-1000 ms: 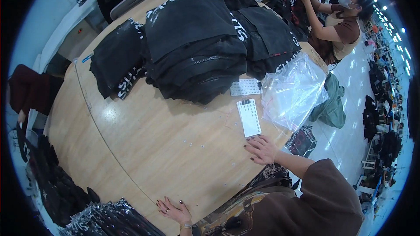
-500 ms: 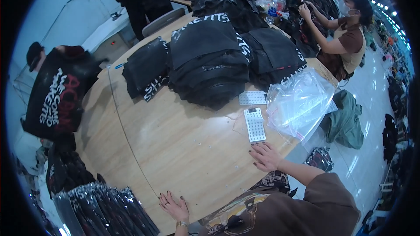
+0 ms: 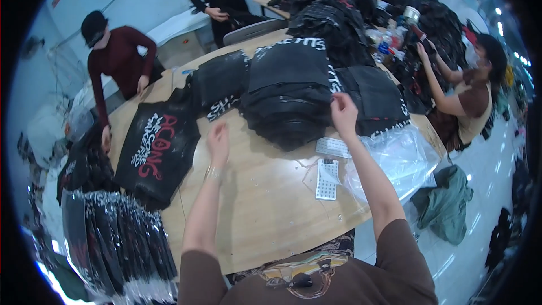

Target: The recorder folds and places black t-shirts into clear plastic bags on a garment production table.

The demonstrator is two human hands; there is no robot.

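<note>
Both my hands are raised over the table (image 3: 254,214). My left hand (image 3: 218,142) is in front of the left small pile, fingers loosely bent and nothing visible in them. My right hand (image 3: 344,114) is open at the right edge of a tall stack of folded black garments (image 3: 288,79), fingers bent toward it; whether they touch is unclear. Smaller folded black piles lie left (image 3: 220,82) and right (image 3: 370,93) of the stack. Two white sticker sheets (image 3: 327,179) lie near my right forearm, beside clear plastic bags (image 3: 395,164).
A black printed garment (image 3: 155,147) lies spread at the left, where a person in dark red (image 3: 121,59) leans in. Bagged black garments (image 3: 113,243) stand at the lower left. Another person (image 3: 466,93) works at the right. Green cloth (image 3: 446,203) hangs beside the table.
My hands have lifted from the table's near edge and reached forward toward the stack. The person at the left has laid the printed garment on the table.
</note>
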